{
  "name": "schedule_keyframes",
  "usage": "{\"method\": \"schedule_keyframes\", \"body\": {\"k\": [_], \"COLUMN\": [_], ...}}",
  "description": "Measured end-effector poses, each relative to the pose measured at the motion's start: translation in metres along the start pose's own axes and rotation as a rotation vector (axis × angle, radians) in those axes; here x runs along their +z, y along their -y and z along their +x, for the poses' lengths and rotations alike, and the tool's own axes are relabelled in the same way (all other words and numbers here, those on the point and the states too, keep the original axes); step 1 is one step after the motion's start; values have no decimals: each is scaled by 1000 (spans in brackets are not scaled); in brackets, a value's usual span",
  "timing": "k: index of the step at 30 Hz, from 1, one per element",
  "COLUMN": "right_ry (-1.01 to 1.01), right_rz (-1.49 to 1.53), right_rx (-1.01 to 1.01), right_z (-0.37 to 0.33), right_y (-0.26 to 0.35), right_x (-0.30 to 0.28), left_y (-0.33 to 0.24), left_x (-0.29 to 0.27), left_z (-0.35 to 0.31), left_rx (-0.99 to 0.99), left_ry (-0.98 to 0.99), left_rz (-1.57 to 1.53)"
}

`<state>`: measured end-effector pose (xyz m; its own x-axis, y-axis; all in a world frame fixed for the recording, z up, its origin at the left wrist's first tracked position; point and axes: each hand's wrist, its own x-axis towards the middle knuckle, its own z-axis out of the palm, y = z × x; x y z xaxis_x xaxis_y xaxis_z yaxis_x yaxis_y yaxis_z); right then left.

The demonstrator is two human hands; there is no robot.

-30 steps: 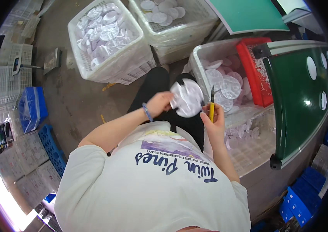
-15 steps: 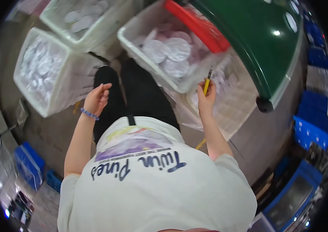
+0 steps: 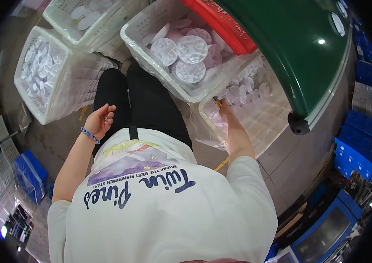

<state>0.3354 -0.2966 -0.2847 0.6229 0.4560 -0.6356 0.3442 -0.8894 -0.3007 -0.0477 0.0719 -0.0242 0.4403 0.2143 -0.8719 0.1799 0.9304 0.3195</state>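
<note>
My right hand [image 3: 226, 111] is closed around a yellow utility knife [image 3: 218, 103], most of which the fingers hide. It is over the near corner of the lower white crate [image 3: 205, 109], beside white round plastic pieces [image 3: 237, 94]. Over my left thigh hangs my left hand [image 3: 99, 122], its fingers loosely bent and apart, with nothing seen in them. A blue bead bracelet [image 3: 90, 135] circles that wrist. In front of my legs, a plastic-lined white crate [image 3: 151, 72] holds several white discs [image 3: 192, 49].
A red tray [image 3: 227, 33] lies across the lined crate's far right side. Beside it a large green machine cover [image 3: 282, 52] juts in, with a dark corner foot [image 3: 298, 123]. Another white crate [image 3: 59, 94] full of small white parts stands left. Blue bins [image 3: 357, 144] line the right.
My right hand has moved down and left with the yellow utility knife, to the lower crate's corner. My left hand has shifted slightly left and down. The whole view has turned a little.
</note>
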Motion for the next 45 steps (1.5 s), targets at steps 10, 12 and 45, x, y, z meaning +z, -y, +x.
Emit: {"method": "schedule_keyframes", "body": {"k": [10,12,45], "right_ry": [-295,-528,80], "right_rz": [249,662,1322], "right_rx": [31,-118,-282], "right_z": [-55,-94,-233], "right_y": [-18,1,305], "right_x": [-60,-84,-98], "left_y": [1,0,29], "left_x": [22,44,65], "left_z": [4,-2,2], "left_rx": [-12,154,412], "left_ry": [62,72,432], "left_rz": [68,330,487]}}
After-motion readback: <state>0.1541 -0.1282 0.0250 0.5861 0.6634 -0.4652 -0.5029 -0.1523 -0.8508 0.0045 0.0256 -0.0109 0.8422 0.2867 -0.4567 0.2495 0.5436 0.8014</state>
